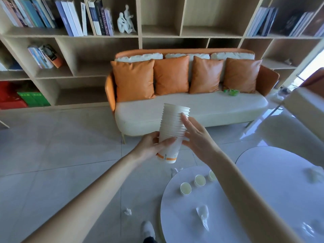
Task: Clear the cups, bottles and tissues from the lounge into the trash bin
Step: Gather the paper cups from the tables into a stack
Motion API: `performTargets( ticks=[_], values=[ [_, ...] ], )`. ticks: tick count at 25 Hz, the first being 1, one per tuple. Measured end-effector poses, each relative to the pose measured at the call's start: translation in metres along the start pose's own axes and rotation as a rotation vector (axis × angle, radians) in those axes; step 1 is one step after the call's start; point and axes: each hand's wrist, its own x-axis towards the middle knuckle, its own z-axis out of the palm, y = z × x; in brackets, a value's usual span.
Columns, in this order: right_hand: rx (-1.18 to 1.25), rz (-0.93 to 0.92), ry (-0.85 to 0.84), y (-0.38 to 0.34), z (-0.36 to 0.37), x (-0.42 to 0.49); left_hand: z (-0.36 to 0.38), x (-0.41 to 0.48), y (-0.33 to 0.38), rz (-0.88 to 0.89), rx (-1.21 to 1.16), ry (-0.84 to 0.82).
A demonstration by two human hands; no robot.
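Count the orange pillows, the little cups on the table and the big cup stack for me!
Orange cushions: 4
Small cups on the white table: 3
Stack of paper cups: 1
Total: 8

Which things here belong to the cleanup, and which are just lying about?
Job: cup stack in left hand, three table cups, floor tissue, table tissue.
Not job: sofa, cushions, books, figurine.
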Motion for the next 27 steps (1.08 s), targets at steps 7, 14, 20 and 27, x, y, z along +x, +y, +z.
performTargets(
  ticks=[7,14,20,27],
  values=[
    [0.037,-0.054,0.204,-0.025,-0.058,0.065,0.011,0.118,0.037,-0.017,0.043,-0.171],
    [0.075,-0.09,0.473,-0.05,-0.109,0.085,0.051,0.205,0.076,0.056,0.136,-0.415],
    [0.135,-0.116,0.724,-0.046,-0.144,0.094,0.088,0.273,0.08,0.032,0.181,-0.662],
    [0.272,-0.169,1.046,-0.022,-0.132,0.145,0.08,0.355,0.084,0.016,0.306,-0.999]
  ],
)
